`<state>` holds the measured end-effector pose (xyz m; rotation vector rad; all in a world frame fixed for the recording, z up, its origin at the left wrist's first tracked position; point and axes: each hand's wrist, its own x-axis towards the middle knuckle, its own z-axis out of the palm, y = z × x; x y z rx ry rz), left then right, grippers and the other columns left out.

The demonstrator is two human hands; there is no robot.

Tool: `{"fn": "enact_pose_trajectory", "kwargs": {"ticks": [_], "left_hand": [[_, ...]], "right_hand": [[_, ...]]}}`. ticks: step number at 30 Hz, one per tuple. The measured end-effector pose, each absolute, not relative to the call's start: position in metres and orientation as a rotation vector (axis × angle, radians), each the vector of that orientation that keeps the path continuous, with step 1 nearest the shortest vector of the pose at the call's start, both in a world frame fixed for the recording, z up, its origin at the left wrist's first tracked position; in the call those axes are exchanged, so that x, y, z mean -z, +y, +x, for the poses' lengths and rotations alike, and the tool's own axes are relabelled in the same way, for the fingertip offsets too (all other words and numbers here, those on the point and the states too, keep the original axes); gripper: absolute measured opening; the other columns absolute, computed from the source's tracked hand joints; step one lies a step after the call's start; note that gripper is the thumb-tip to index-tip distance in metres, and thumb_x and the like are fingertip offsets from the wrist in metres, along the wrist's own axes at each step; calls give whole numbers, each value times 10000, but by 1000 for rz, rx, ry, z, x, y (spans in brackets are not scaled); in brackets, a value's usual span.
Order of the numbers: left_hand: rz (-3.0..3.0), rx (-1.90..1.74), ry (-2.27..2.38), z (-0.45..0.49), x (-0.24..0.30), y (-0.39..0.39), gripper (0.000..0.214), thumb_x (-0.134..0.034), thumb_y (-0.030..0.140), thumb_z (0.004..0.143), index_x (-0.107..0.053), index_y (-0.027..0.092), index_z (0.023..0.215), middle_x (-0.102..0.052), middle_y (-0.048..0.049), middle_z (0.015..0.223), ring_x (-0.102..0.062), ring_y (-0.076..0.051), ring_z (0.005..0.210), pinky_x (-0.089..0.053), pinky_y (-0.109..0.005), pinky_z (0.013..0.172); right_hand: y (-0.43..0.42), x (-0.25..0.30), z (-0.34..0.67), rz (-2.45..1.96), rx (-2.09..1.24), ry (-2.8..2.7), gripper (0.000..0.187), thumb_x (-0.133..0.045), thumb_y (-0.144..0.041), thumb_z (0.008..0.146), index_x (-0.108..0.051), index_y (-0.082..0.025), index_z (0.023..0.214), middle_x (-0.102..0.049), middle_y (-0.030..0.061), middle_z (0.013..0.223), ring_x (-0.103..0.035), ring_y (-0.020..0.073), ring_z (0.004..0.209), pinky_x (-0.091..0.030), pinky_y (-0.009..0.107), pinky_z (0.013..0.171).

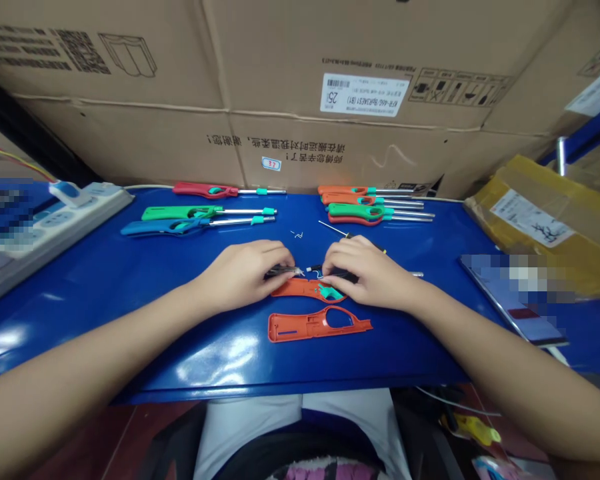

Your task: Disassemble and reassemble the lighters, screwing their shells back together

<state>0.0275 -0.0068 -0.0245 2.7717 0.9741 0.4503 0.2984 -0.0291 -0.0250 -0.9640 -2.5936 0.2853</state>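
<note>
My left hand is closed around a slim dark part with a pale tip; most of it is hidden by the fingers. A short gap away, my right hand pinches a black part, and a small dark end piece and a thin white wire show beside its fingertips. Under both hands lies one orange half of a lighter casing, with a green trigger in it. The other orange casing half rests nearer to me, hollow side up. Behind my right hand lies a thin screwdriver.
Long-nosed lighters, including a blue one, lie at the back left; several more, one green, lie back right. White wire scraps sit centrally. A power strip stands left; a phone and yellow-wrapped package are right. Cardboard walls the back.
</note>
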Motion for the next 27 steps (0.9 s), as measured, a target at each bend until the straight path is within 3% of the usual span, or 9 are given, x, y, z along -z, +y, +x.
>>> {"fn": "enact_pose_trajectory", "kwargs": {"ticks": [9,14,27], "left_hand": [[2620,-618,970,27,32,-1,210,-579,256,953,-730,220,1094,-734,-46,1019,-673,-192,959,-541,-298,809],[2662,-661,926,26,33,0,219,-563,243,979,-743,212,1099,-741,-61,1039,-666,-201,979,-547,-329,838],[2698,-664,845,29,31,-5,251,-548,165,948,-718,193,1131,-735,-65,1052,-651,-206,980,-551,-342,850]], "right_hand": [[-31,13,308,-1156,-132,-2649,64,-584,-241,954,-621,-199,986,-686,61,1013,-618,223,951,-397,359,820],[-30,12,313,-1208,-247,-2702,62,-581,-241,958,-630,-205,949,-676,39,946,-608,182,810,-431,322,731],[-30,17,312,-1282,-171,-2715,120,-499,-227,996,-571,-213,901,-684,24,917,-604,180,768,-381,295,633]]}}
